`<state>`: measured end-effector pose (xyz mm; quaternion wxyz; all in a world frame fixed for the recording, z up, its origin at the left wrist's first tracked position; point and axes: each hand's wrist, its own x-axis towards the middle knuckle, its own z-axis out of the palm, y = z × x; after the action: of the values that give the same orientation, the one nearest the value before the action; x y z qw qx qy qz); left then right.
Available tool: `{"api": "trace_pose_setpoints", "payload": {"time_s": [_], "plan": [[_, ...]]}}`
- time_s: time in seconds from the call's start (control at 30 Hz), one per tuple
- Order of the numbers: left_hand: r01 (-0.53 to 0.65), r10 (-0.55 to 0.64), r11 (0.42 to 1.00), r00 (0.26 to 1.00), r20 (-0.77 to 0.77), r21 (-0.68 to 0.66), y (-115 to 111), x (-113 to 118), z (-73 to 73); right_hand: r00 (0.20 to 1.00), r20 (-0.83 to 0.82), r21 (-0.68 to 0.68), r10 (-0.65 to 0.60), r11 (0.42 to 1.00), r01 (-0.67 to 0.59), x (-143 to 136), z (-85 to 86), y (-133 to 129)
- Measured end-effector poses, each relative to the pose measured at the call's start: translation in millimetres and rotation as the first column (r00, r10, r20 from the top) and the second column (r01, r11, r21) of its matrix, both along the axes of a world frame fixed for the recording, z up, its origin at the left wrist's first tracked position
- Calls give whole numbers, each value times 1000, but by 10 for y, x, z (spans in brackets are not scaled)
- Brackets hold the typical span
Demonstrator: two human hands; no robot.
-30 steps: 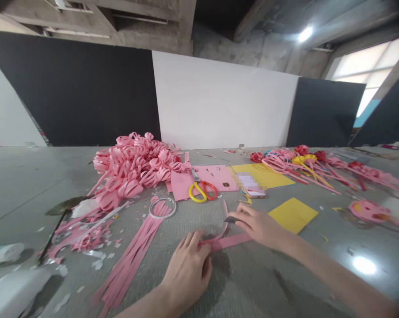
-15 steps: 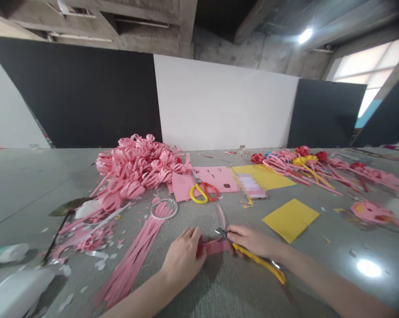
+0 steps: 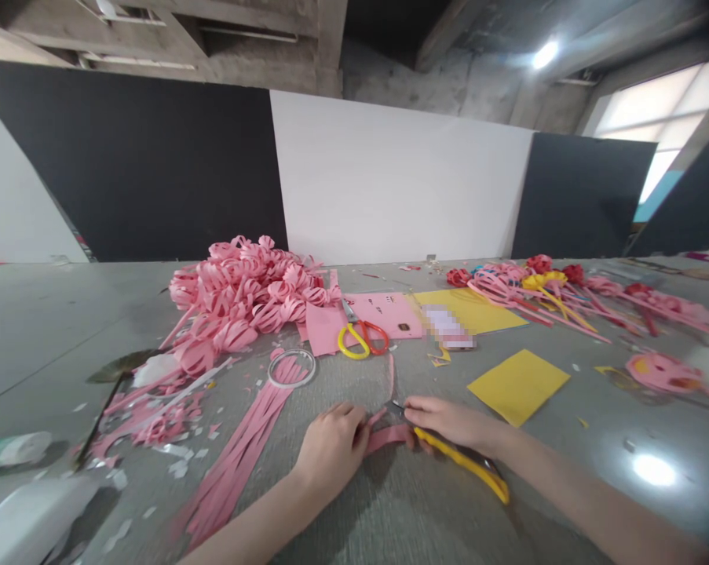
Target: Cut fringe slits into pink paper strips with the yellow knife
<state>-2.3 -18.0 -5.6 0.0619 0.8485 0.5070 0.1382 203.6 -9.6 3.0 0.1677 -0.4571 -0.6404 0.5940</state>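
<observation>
My left hand [image 3: 334,441] is closed on one end of a pink paper strip [image 3: 389,437] low in the middle of the view. To its right, my right hand [image 3: 451,424] holds yellow-handled scissors [image 3: 463,463], their handles slanting down to the right and their metal tips between my hands. The strip's other end reaches the fingers of my right hand. A thin pink strip [image 3: 391,377] rises from the scissor tips. Left of my hands, long pink strips [image 3: 242,455] lie under a white tape roll [image 3: 272,375].
Scissors with yellow and red handles [image 3: 354,342] lie on pink paper [image 3: 324,333]. A phone [image 3: 448,326], yellow sheets [image 3: 519,386], a pink curled-paper pile [image 3: 236,298], paper flowers [image 3: 542,281], scraps and a white-green bottle [image 3: 18,450] surround my hands.
My left hand has shifted slightly right. The pink strip between my hands now bows upward, and a thin strip stands apart at the scissor tips.
</observation>
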Motion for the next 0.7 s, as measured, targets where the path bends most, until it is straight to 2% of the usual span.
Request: {"api": "trace_pose_setpoints", "payload": {"time_s": [0.3, 0.53, 0.67, 0.7], "plan": [[-18, 15, 999, 995, -95, -31, -25, -59, 115, 1000, 15, -15, -25, 1000, 25, 8, 33, -7], [-32, 35, 999, 987, -158, 20, -20, -45, 169, 994, 47, -37, -96, 995, 98, 1, -15, 15], [-67, 84, 994, 970, -226, 86, -223, 20, 182, 990, 43, -56, -132, 989, 135, 17, -47, 37], [-72, 112, 987, 947, -301, 142, -303, 45, 150, 988, 48, -64, -144, 987, 147, 22, -42, 39]]}}
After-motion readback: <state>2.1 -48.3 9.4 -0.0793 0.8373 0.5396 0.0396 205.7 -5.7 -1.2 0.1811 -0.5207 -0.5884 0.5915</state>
